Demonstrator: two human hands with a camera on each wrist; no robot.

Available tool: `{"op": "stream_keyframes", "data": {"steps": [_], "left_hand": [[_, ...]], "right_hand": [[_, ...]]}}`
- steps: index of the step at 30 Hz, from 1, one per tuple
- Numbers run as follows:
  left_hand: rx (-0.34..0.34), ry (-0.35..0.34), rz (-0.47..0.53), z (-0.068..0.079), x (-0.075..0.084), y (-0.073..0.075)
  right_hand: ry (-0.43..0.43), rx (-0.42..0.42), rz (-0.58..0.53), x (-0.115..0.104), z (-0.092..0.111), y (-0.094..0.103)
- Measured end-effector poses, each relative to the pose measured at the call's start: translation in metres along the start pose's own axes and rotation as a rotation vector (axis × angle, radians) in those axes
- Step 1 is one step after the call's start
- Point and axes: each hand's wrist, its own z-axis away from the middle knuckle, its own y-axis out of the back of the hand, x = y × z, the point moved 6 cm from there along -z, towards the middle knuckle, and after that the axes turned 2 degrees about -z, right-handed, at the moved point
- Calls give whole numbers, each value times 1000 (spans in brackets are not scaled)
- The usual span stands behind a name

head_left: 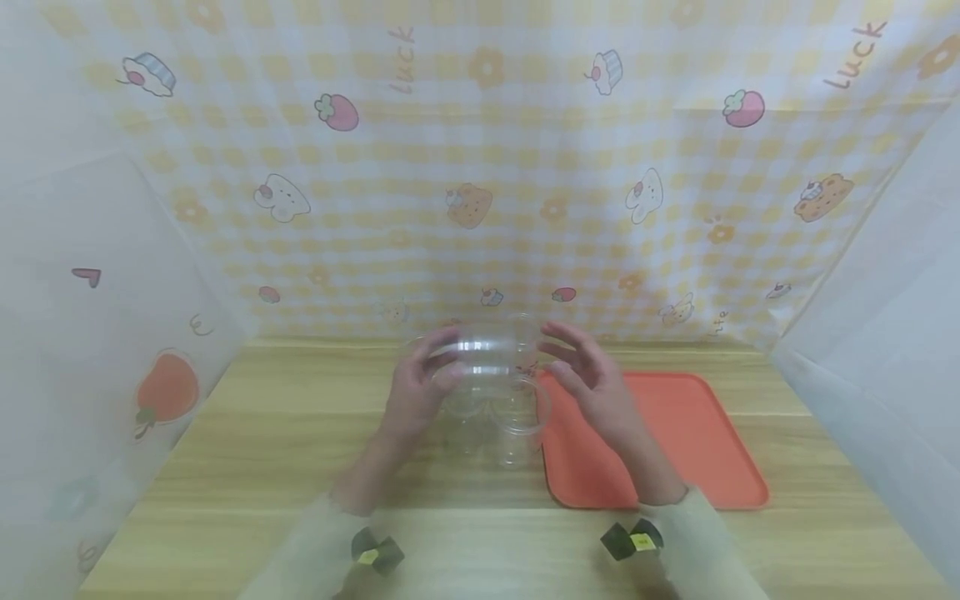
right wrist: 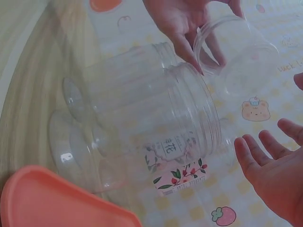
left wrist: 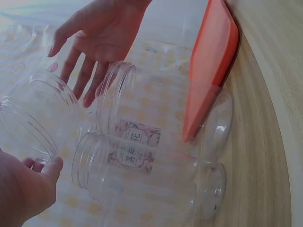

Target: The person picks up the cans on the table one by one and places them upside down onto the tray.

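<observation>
My left hand (head_left: pixel 422 387) grips a clear jar (head_left: pixel 489 354), held on its side above several other jars. In the right wrist view its round mouth faces the left hand (right wrist: pixel 187 26), with fingers around the rim. My right hand (head_left: pixel 591 385) is near the jar's far end, fingers apart and slightly bent, holding nothing. Below, a wide clear jar (left wrist: pixel 163 94) and a narrower clear jar (left wrist: pixel 156 189) stand upright side by side, mouths uncovered. A pink floral label (left wrist: pixel 135 144) with Chinese characters shows through them.
An orange-red tray (head_left: pixel 690 433) lies on the wooden table (head_left: pixel 300 467), right of the standing jars and under my right forearm. A yellow checked cloth (head_left: pixel 517 150) hangs behind the table, with pale sheets (head_left: pixel 67 250) at the sides.
</observation>
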Motion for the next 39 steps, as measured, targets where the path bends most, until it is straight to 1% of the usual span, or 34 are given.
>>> {"op": "stream_keyframes", "data": {"steps": [8,13,16,21,26,29,33,39], "left_hand": [[0,-5,10,0,1,-4],[3,-18,9,0,2,-7],[0,-12,10,0,2,-10],[1,13,-3,1,3,-14],[7,16,6,1,3,-16],[10,23,20,1,3,-18],[4,38,38,1,3,-20],[-21,46,32,2,7,-23]], "right_hand": [[-36,-13,-15,1,-1,-6],[-39,-33,-16,1,-2,-11],[-49,-46,-15,2,-3,-14],[-45,-61,29,4,-4,-17],[-46,-64,53,5,-5,-20],[-45,-81,15,4,-5,-23],[-15,-107,-64,3,-5,-27],[27,-100,-117,3,-6,-28]]}}
